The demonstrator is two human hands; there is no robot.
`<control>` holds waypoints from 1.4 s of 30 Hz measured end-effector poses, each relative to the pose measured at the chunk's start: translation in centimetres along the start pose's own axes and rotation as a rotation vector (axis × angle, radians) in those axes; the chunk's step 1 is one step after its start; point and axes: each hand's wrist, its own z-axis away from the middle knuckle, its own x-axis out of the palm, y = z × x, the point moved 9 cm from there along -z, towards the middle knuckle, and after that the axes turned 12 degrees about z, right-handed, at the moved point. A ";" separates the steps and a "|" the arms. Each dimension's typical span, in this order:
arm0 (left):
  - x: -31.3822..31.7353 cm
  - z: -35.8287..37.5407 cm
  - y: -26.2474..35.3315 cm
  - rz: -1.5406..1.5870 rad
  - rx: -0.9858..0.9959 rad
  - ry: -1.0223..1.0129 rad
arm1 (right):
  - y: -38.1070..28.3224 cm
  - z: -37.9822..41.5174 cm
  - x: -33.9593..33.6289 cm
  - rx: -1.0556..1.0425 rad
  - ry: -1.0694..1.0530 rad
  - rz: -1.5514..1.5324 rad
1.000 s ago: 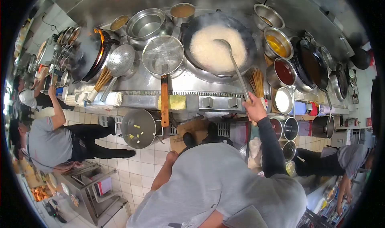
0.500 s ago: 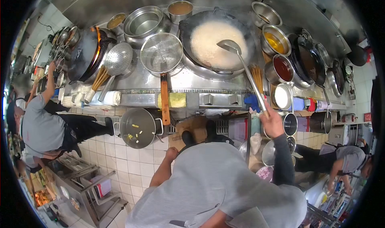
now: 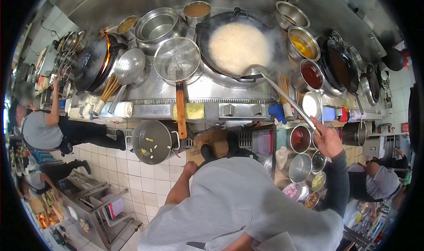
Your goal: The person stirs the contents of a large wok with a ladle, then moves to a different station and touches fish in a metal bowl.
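My right hand [image 3: 327, 141] grips the long handle of a steel ladle [image 3: 258, 70]. The ladle's bowl hangs over the near rim of a big black wok [image 3: 205, 34] full of pale bubbling liquid [image 3: 236, 45]. My left hand [image 3: 190, 167] hangs closed at my side above the tiled floor, holding nothing that I can see. Below my right hand sit small metal bowls of ingredients [image 3: 304, 165].
A wire strainer [image 3: 177, 59] with a wooden handle lies left of the wok, a perforated skimmer [image 3: 129, 67] beside it. Sauce bowls [image 3: 312, 74] line the right. A steel pot [image 3: 152, 141] stands on the floor. Other people work at left [image 3: 42, 129] and right [image 3: 375, 182].
My right hand has drawn the ladle back out of the wok, down and to the right, so its bowl moved from over the liquid to the wok's near rim.
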 end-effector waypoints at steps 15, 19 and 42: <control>-0.3 1.2 -1.4 0.096 -0.072 0.102 | -4.7 -7.6 8.1 -0.091 0.042 -0.164; 0.7 1.1 -3.6 0.092 -0.129 0.115 | -5.0 -10.3 9.4 -0.128 0.184 -0.074; 0.8 0.6 -2.9 0.090 -0.104 0.056 | -1.3 -22.0 13.4 0.116 0.248 0.092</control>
